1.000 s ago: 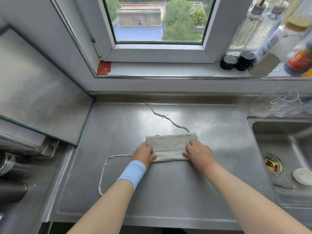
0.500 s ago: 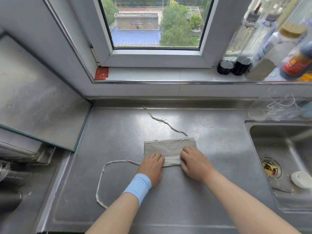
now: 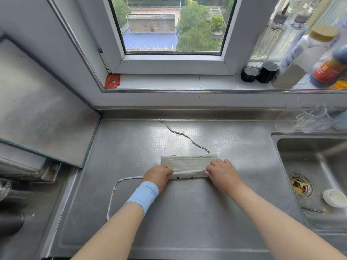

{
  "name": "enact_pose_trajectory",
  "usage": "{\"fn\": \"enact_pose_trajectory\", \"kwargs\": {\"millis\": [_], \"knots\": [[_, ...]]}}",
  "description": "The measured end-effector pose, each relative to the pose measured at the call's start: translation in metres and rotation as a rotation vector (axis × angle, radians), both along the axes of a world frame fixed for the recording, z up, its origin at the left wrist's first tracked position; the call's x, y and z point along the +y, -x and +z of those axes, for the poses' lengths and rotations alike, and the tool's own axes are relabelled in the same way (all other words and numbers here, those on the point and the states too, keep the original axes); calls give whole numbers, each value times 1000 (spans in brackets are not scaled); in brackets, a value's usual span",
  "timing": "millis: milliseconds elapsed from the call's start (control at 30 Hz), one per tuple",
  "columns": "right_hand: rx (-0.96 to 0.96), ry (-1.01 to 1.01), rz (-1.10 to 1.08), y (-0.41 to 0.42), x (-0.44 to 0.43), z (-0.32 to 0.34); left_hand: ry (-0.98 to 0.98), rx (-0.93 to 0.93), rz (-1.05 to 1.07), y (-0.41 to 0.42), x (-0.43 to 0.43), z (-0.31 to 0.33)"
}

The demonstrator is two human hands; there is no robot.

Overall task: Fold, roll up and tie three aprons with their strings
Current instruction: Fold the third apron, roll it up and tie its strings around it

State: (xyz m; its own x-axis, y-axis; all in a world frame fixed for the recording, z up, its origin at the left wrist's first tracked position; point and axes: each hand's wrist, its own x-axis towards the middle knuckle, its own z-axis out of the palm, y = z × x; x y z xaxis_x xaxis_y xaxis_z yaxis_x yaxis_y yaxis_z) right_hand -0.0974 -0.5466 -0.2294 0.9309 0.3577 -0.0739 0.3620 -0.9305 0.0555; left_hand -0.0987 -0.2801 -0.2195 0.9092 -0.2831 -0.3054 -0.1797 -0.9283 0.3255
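- Folded beige apron (image 3: 187, 163) at centre of the steel counter (image 3: 187, 212), narrow strip lying crosswise, far edge flat.
- Near edge now curled up into a low roll (image 3: 187, 174); half a second back it lay flat under the palms, a second back the hands only flanked the strip. Rolling begun, toward the window.
- Left hand (image 3: 158, 175) closed over the left end of the roll, fingers curled on the cloth, thumb side tucked under. Blue wristband (image 3: 143, 194) just behind it.
- Right hand (image 3: 221, 172) closed on the right end, fingertips pinching the rolled edge.
- One apron string (image 3: 120, 190) out from under the left hand, looping left and back toward the near edge of the counter; free.
- Second string (image 3: 185, 135) from the far right corner of the strip, trailing away to the back of the counter; free, not yet used.
- Judgement: folding done for this apron, roll barely one turn in; most of the strip left to take up, then strings to wrap and tie. Which of the three aprons this is, cannot tell; no others in view.
- Risk: ends rolling unevenly, or the left string being caught into the roll.
- Outward: sink (image 3: 309, 166) to the right with drain strainer (image 3: 300, 186) and small white cup (image 3: 334, 197); bottles (image 3: 293, 59) on the windowsill.
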Motion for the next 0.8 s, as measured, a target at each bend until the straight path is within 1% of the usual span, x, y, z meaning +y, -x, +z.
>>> {"fn": "enact_pose_trajectory", "kwargs": {"millis": [67, 100, 133, 167, 233, 267, 333, 367, 433, 600, 700, 800], "knots": [[103, 49, -32, -4, 5, 9, -11, 59, 89, -7, -2, 3], [131, 63, -59, -6, 9, 12, -13, 75, 137, -9, -4, 5], [116, 69, -78, -8, 12, 12, -30, 69, 166, -10, -7, 6], [101, 65, -95, -10, 15, 14, -64, 39, 171, -12, -9, 5], [63, -8, -121, -12, 21, 12, -117, -69, 166, -12, -17, 6], [29, -34, -92, -12, 23, 10, -108, -130, 150, -10, -21, 7], [8, -49, 8, -9, 30, 7, -64, -212, 34, -4, -32, 7], [11, -45, 49, -6, 35, 8, -74, -274, -46, -2, -36, 3], [-4, -41, 101, -1, 41, 5, -115, -339, -155, 5, -41, 0], [34, -85, 152, 9, 32, -3, -27, -372, -206, 13, -29, -15], [-14, -60, 143, 6, 24, -10, 64, -309, -196, 12, -18, -15], [-56, -22, 137, 1, 17, -14, 123, -305, -173, 1, -9, -15]]}}
